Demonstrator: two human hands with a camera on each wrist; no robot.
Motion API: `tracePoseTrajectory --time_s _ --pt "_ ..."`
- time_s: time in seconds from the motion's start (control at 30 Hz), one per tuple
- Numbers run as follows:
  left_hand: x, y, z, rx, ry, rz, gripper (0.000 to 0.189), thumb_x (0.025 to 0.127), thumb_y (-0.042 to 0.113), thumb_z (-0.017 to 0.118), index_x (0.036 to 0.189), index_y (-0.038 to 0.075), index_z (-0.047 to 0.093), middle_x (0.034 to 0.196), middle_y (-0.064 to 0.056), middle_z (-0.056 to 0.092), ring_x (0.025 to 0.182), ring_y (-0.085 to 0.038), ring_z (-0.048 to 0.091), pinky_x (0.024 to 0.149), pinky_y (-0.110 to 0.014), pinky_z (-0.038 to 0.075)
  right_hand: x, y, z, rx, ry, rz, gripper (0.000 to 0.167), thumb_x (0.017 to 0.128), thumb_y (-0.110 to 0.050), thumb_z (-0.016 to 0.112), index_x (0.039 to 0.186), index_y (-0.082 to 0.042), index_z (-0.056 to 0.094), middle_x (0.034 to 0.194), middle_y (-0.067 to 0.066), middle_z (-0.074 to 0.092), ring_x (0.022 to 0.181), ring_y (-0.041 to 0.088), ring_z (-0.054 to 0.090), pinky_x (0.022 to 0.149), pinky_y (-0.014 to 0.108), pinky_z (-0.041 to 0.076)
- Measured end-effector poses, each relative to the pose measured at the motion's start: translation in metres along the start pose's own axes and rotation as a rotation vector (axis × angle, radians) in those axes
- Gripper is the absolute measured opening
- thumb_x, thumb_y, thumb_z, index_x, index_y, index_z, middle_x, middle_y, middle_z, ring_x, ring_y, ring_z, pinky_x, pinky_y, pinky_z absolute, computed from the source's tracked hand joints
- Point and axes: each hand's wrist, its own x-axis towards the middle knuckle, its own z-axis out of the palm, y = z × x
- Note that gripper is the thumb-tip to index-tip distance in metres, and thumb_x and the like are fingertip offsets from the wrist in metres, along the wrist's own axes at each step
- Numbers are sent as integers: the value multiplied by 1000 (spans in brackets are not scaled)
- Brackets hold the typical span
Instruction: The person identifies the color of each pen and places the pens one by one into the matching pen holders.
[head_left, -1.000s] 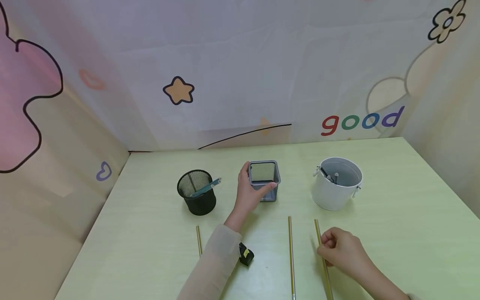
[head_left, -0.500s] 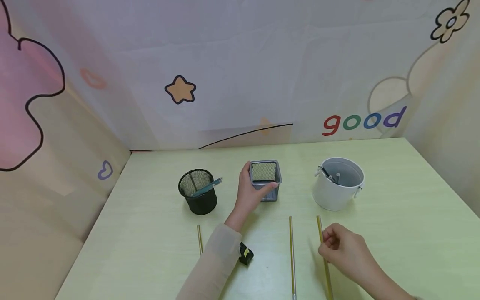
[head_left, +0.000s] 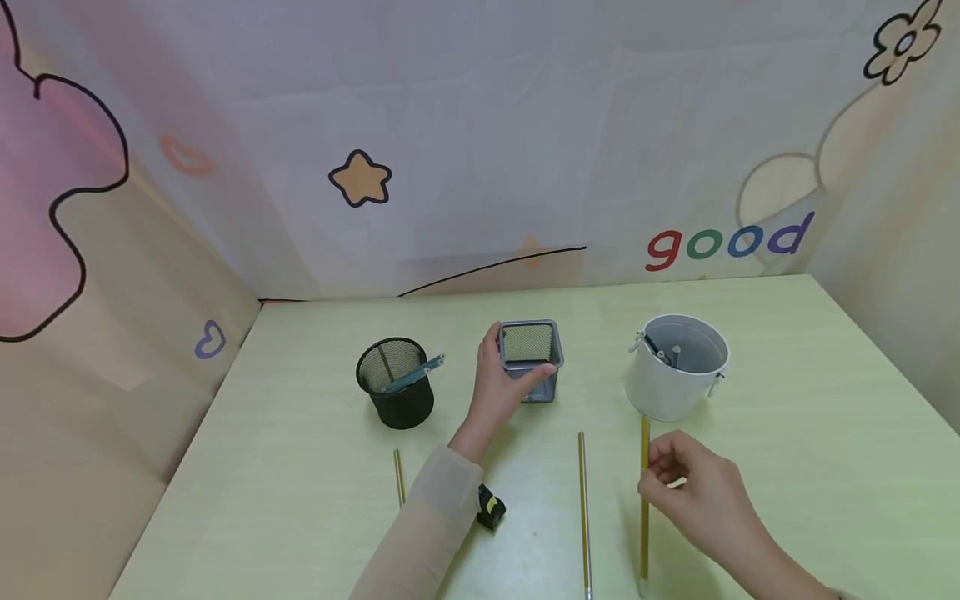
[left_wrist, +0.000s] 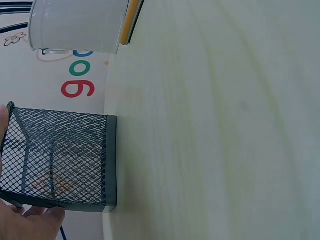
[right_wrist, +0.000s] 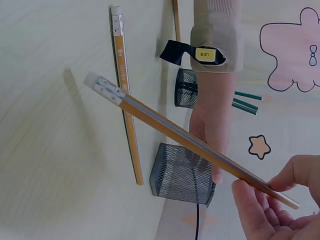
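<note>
My left hand (head_left: 501, 392) grips a grey square mesh pen holder (head_left: 538, 385), thumb along its near side and fingers at its left. The left wrist view shows the fingertips at the edges of this holder (left_wrist: 60, 160). With thumb and fingertips my right hand (head_left: 701, 492) pinches a yellow striped pencil (head_left: 644, 525) near its upper end. In the right wrist view this pencil (right_wrist: 170, 129) slants, its white eraser end above the table. Left of it, a second yellow pencil (head_left: 584, 517) lies on the table, with its own white eraser (right_wrist: 116, 11).
A white bucket (head_left: 660, 392) holding a few pens stands back right. At left is a round black mesh pen cup (head_left: 402, 410) with teal pencils (head_left: 412, 375). Another yellow pencil (head_left: 398, 475) lies partly behind the left sleeve. A black strapped device (head_left: 491, 510) sits on the left wrist.
My right hand has moved slightly forward and right, raising the pencil and turning it straighter, its far end now close to the bucket's base. The left hand stays on the pen holder.
</note>
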Motion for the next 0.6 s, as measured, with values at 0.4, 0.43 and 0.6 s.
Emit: tracePoseTrajectory --time_s 0.4,0.43,0.6 --pt "2 -4 1 -5 7 6 99 77 36 78 151 14 16 149 -12 30 133 -29 36 106 -49 38 4 -7 3 102 120 -56 20 72 10 64 81 -6 58 76 -2 61 68 -7 55 55 14 50" --pt "2 -4 1 -4 6 8 99 77 36 78 151 14 16 149 -12 30 133 -29 36 106 -49 38 5 -7 4 110 132 -63 20 72 10 64 81 -6 58 76 -2 61 68 -7 55 56 13 50" --pt "2 -4 1 -7 9 12 99 77 35 79 151 13 17 148 -12 31 132 -28 37 106 -49 38 7 -12 4 163 193 -101 18 72 12 64 80 -2 58 75 -4 62 69 -7 56 56 11 50"
